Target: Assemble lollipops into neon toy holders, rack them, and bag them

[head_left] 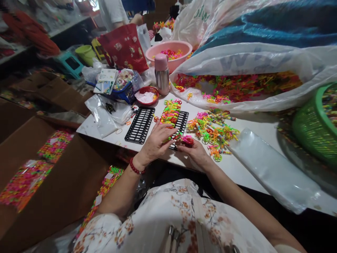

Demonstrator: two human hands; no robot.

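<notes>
On the white table, a black slotted plastic rack [182, 120] holds a row of small bright plastic toys [171, 111] in green, yellow, pink and orange. My left hand [158, 141] lies over the rack's near end, fingers stretched out and touching the toys. Close to its fingertips, my right hand [194, 150] pinches a pink and red plastic toy [187, 140]; its exact shape is partly hidden by the fingers. A loose pile of similar toys [214, 130] spreads to the right. A second black rack [140, 125] lies left of my left hand.
Clear plastic bags [273, 168] lie at the right, near a green basket [316, 130]. Behind are a large white sack [252, 105] of toys, a steel flask [162, 79], a pink basin [181, 65] and a red basket [147, 102]. A cardboard box [65, 175] stands lower left.
</notes>
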